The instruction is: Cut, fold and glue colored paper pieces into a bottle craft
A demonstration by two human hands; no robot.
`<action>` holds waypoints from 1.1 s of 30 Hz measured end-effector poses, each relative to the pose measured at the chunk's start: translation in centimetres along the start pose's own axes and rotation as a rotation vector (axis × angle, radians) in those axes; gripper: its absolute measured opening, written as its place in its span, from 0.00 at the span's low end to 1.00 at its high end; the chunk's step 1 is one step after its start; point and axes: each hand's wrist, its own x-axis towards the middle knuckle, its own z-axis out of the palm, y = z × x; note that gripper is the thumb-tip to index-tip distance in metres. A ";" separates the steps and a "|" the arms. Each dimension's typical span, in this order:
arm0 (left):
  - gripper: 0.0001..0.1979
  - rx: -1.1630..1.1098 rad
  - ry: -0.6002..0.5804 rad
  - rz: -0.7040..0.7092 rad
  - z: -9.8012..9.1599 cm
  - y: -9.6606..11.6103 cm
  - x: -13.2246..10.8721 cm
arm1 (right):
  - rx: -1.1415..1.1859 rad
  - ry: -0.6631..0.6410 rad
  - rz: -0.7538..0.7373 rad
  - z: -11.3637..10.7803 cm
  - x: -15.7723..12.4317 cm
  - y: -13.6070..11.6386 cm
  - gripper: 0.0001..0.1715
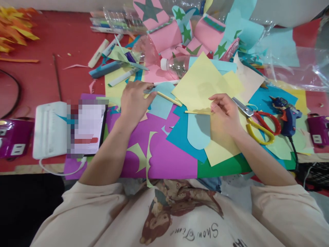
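Observation:
My left hand [136, 100] is closed, thumb and fingers pinching a thin yellow paper strip [169, 98] that slants down to the right. A white pen [166, 82] lies just beyond those fingertips. In my right hand [225, 112] a second narrow yellow strip [197, 112] is pinched, its free end pointing left. This strip passes over the top of a light blue paper piece with a rounded end [199, 130]. Beneath the right hand is yellow paper [221, 151]. Scissors with red and yellow handles [260, 137] lie close to the right wrist.
A blue glue gun [289, 118] is at the right. A phone [88, 127] and a white power bank [50, 130] lie at the left. Behind the hands are a plastic bottle [177, 66], markers [99, 53] and pink paper pieces [167, 36]. Purple paper [172, 154] covers the front.

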 end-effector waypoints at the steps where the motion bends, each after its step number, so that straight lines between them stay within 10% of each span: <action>1: 0.07 0.002 -0.010 0.038 0.3 -0.4 0.0 | -0.006 0.003 -0.017 0.0 0.0 0.1 0.10; 13: 0.12 -0.208 -0.002 -0.063 1.2 0.0 0.0 | 0.007 0.004 0.023 0.0 0.0 0.4 0.11; 22: 0.32 -0.653 0.336 -0.222 -0.7 2.1 0.0 | -0.354 -0.098 -0.210 0.0 0.0 0.8 0.04; 27: 0.28 -0.803 0.464 -0.243 -0.7 2.3 -0.1 | -0.542 -0.205 -0.236 0.0 0.4 2.2 0.19; 33: 0.30 -0.821 0.447 -0.213 0.5 2.1 -0.9 | -0.547 0.067 -0.297 -0.4 0.7 2.5 0.18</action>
